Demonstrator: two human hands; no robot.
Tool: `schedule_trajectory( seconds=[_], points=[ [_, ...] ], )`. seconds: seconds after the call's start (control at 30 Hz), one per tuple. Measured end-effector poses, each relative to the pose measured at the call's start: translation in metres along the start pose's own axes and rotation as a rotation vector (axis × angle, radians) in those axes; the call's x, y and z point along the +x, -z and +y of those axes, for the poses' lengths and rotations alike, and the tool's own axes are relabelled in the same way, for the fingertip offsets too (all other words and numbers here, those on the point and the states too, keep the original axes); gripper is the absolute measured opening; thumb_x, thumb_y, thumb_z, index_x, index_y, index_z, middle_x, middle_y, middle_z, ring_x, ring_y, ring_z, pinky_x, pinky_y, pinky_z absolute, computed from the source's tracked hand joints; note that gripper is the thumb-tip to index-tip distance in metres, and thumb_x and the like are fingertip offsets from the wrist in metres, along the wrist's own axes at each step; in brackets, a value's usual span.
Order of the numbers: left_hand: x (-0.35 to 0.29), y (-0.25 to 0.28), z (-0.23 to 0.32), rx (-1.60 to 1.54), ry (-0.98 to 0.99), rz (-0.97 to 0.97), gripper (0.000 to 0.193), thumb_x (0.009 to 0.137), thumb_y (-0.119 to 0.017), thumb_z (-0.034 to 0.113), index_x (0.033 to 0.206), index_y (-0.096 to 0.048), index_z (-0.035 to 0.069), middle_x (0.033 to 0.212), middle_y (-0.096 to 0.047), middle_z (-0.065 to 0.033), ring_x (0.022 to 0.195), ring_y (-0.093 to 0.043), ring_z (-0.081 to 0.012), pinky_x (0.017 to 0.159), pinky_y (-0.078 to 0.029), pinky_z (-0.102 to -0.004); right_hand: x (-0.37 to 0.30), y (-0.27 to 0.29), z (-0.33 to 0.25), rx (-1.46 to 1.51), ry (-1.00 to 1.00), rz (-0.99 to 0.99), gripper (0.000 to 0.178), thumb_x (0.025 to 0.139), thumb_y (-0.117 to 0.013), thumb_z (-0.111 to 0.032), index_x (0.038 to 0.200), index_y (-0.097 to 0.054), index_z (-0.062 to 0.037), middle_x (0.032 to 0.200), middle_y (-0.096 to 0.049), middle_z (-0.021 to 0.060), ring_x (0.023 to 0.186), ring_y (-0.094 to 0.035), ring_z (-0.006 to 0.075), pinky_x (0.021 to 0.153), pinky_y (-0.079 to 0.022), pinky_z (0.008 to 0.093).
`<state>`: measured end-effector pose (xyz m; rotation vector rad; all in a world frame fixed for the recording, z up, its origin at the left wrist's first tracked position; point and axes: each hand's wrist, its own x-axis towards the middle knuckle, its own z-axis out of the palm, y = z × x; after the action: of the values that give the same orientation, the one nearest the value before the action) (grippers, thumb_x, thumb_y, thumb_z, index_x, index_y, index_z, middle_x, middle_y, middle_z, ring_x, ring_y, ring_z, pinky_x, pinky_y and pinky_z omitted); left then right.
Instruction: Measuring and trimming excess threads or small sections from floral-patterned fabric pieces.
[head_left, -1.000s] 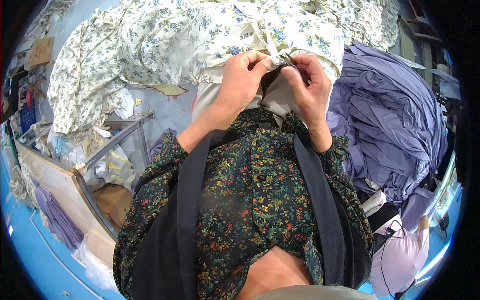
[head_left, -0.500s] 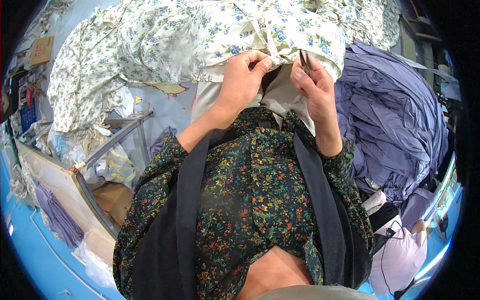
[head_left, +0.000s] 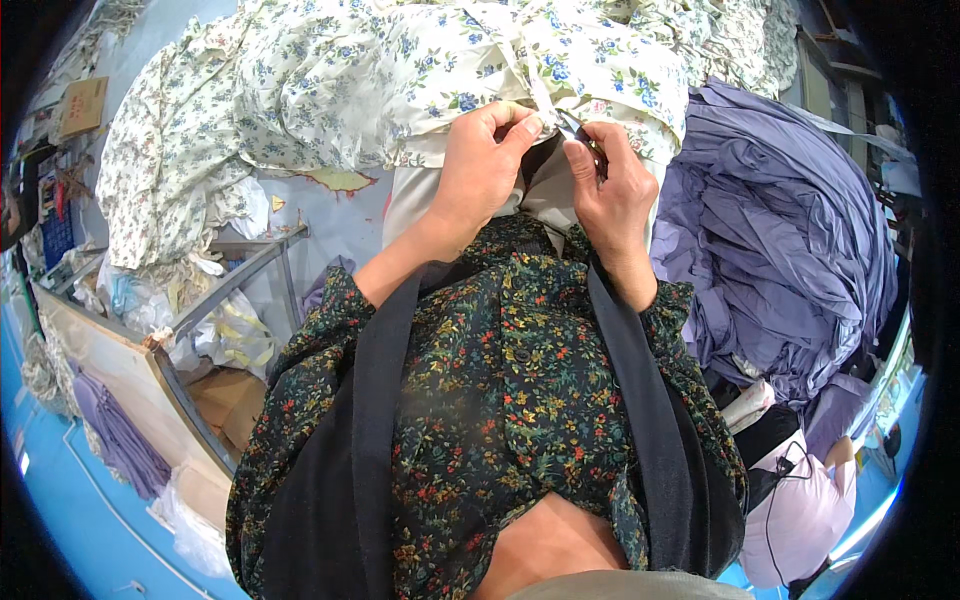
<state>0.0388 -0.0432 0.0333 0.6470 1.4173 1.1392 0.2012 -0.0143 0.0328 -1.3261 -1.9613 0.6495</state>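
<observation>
White fabric with blue and green flowers (head_left: 335, 95) lies in a broad heap across my lap and beyond. My left hand (head_left: 480, 168) pinches the near edge of this fabric between thumb and fingers, beside a narrow strip (head_left: 537, 88) of pale cloth. Closed round small dark thread snips (head_left: 572, 126), my right hand (head_left: 616, 188) is just to the right of the left one. The blades point up and left, close to the pinched edge. Whether they touch the cloth or a thread is too small to tell.
On the right a large heap of grey-purple fabric (head_left: 790, 240) reaches near my right arm. A metal-framed bin (head_left: 235, 280) with plastic bags and scraps stands at the left. Farther left is a cardboard box (head_left: 83, 106). A pink cushion-like bundle (head_left: 805, 520) lies at lower right.
My right hand has moved left with the snips, which now tilt toward the pinched edge instead of pointing up. My left hand keeps its place on the fabric.
</observation>
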Motion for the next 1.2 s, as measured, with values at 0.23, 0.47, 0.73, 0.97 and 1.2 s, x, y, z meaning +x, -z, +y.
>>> schedule_trajectory(
  seconds=[0.23, 0.47, 0.73, 0.97, 1.2],
  points=[
    [0.0, 0.001, -0.002, 0.033, -0.007, -0.001, 0.018, 0.094, -0.065, 0.014, 0.097, -0.068, -0.004, 0.086, -0.064, 0.0007, 0.077, -0.054, -0.0045, 0.07, -0.044, -0.0206, -0.002, -0.007, -0.005, -0.02, -0.003, 0.032, 0.019, 0.091, -0.069, -0.021, 0.098, -0.061, -0.0052, 0.075, -0.064, 0.0098, 0.059, -0.063, 0.0209, 0.054, -0.047, 0.032],
    [0.001, -0.002, 0.002, 0.149, -0.042, -0.017, 0.016, 0.093, -0.065, 0.013, 0.095, -0.068, -0.003, 0.082, -0.063, 0.0016, 0.074, -0.052, -0.004, 0.068, -0.043, -0.0206, -0.001, -0.009, 0.002, 0.791, -0.319, -0.004, 0.015, 0.097, -0.061, -0.015, 0.102, -0.059, -0.0009, 0.075, -0.057, -0.0041, 0.064, -0.048, 0.0056, 0.059, -0.041, 0.0212],
    [0.0, 0.002, 0.002, 0.005, 0.039, -0.006, 0.015, 0.094, -0.064, 0.012, 0.096, -0.067, -0.003, 0.083, -0.063, 0.0023, 0.075, -0.052, -0.0032, 0.068, -0.042, -0.0197, 0.019, 0.021, 0.008, 0.161, -0.031, -0.11, 0.016, 0.092, -0.068, -0.019, 0.098, -0.063, -0.0052, 0.072, -0.063, 0.0059, 0.059, -0.054, 0.0101, 0.055, -0.044, 0.0259],
    [-0.001, 0.004, 0.005, -0.026, 0.045, -0.036, 0.015, 0.095, -0.063, 0.012, 0.098, -0.066, -0.003, 0.087, -0.063, 0.002, 0.078, -0.053, -0.0031, 0.071, -0.043, -0.0194, 0.022, 0.012, 0.005, -0.015, 0.177, -0.137, 0.018, 0.083, -0.073, -0.021, 0.09, -0.063, -0.0077, 0.071, -0.062, 0.009, 0.06, -0.06, 0.0282, 0.055, -0.046, 0.0358],
    [-0.001, 0.005, 0.0, 0.015, 0.03, -0.053, 0.015, 0.094, -0.063, 0.011, 0.098, -0.066, -0.003, 0.089, -0.064, 0.0016, 0.08, -0.054, -0.0034, 0.072, -0.044, -0.0197, 0.021, 0.012, 0.012, 0.034, 0.18, -0.202, 0.013, 0.085, -0.071, -0.015, 0.092, -0.064, -0.0071, 0.072, -0.063, 0.0046, 0.061, -0.06, 0.0207, 0.057, -0.045, 0.0299]
  ],
)
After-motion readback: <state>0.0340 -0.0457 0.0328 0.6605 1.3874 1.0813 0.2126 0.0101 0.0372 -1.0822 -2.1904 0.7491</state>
